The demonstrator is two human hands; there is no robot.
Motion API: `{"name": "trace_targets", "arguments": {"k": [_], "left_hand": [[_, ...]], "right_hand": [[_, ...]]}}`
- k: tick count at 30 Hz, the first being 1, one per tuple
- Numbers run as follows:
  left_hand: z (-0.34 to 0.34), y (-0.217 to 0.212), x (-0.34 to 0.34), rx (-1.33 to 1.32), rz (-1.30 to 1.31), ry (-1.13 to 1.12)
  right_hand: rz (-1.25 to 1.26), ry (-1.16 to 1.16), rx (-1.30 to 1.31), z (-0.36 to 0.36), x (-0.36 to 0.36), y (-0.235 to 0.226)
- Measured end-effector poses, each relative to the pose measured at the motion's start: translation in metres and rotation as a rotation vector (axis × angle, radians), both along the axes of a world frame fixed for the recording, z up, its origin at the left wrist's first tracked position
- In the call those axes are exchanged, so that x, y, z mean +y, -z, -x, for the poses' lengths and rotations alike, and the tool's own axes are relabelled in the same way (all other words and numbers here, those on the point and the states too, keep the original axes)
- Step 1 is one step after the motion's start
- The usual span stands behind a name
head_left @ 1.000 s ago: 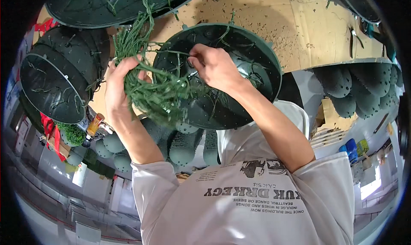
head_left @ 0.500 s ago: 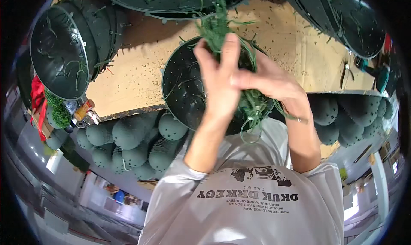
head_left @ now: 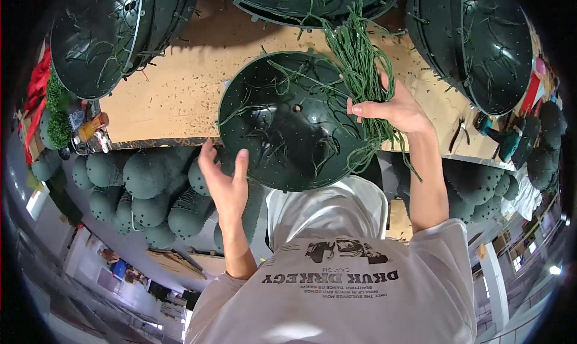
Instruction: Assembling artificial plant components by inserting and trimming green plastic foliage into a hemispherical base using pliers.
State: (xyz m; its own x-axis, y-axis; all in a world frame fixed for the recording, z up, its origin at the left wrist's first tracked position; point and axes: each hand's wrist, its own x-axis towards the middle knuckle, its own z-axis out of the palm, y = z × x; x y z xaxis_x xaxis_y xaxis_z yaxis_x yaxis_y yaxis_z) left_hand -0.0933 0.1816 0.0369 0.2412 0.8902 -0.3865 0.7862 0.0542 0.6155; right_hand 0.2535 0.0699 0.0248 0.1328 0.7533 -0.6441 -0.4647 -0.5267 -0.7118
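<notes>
While the right hand (head_left: 393, 111) clasps the green wire bundle (head_left: 359, 64), the left hand (head_left: 228, 185), fingers spread and empty, could best steady the dark bowl (head_left: 300, 126) against tugging.

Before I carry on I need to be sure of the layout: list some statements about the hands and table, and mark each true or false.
1. The right grip holds a bundle of green cords. True.
2. The left grip is closed around the bundle. False: the left grip is open, with nothing visible in it.
3. Loose cords show inside the bowl. True.
4. The bowl sits bottom-up. False: its hollow side shows.
5. Pliers lie on the table. True.
</notes>
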Motion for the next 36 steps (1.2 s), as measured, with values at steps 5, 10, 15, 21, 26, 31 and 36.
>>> {"name": "trace_targets", "arguments": {"k": [5,10,15,21,26,31,36], "left_hand": [[0.006,0.049,-0.007,-0.057,-0.096,-0.007],[0.005,0.034,0.031,-0.073,-0.086,0.08],[0.035,0.05,0.071,-0.07,-0.123,0.204],[0.033,0.048,0.076,-0.11,-0.047,0.267],[0.004,0.056,0.065,-0.195,0.183,0.233],[-0.034,0.063,0.05,-0.266,0.182,0.347],[-0.06,0.076,0.037,-0.206,0.172,0.293]], "right_hand": [[-0.022,0.139,0.038,0.005,-0.021,-0.004],[0.008,0.357,0.053,0.02,-0.075,0.019],[0.187,0.262,-0.204,0.027,-0.09,0.024],[0.17,0.492,-0.155,0.033,-0.122,0.056],[0.307,0.208,-0.554,0.024,-0.162,0.072],[0.373,0.088,-0.874,0.0,-0.189,0.072],[0.401,0.002,-0.97,-0.044,-0.198,0.077]]}}
